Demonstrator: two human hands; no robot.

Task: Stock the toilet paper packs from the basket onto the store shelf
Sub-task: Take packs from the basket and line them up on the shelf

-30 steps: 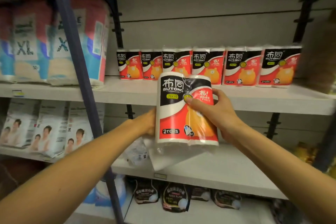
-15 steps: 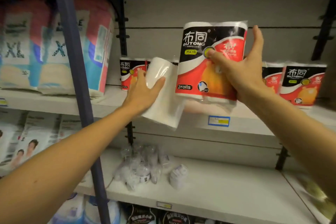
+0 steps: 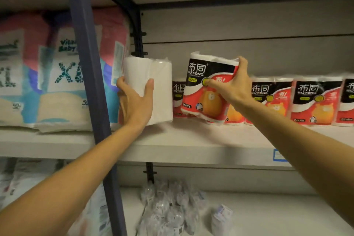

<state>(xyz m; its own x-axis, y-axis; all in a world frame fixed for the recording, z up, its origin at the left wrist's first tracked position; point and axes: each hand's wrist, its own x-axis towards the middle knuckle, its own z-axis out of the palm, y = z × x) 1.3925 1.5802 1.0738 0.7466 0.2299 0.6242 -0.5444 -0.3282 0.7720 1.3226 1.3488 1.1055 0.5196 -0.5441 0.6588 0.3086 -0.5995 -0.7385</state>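
Observation:
My right hand (image 3: 232,87) grips a red, black and white two-roll toilet paper pack (image 3: 206,86), tilted, its base low over the white shelf (image 3: 191,142) in front of the row. My left hand (image 3: 135,101) holds a second pack (image 3: 153,84) upright with its plain white side toward me, at the shelf's left end beside the upright. A row of matching packs (image 3: 314,99) stands along the back of the shelf to the right. The basket is out of view.
A dark blue post (image 3: 90,90) runs down the left. Large diaper bags (image 3: 63,74) fill the shelf left of it. Small clear-wrapped items (image 3: 172,210) lie on the lower shelf. A blue price tag (image 3: 278,155) sits on the shelf edge.
Both hands have moved forward and down toward the shelf. The right pack has dropped from above the row to in front of it. The left pack has turned upright near the post.

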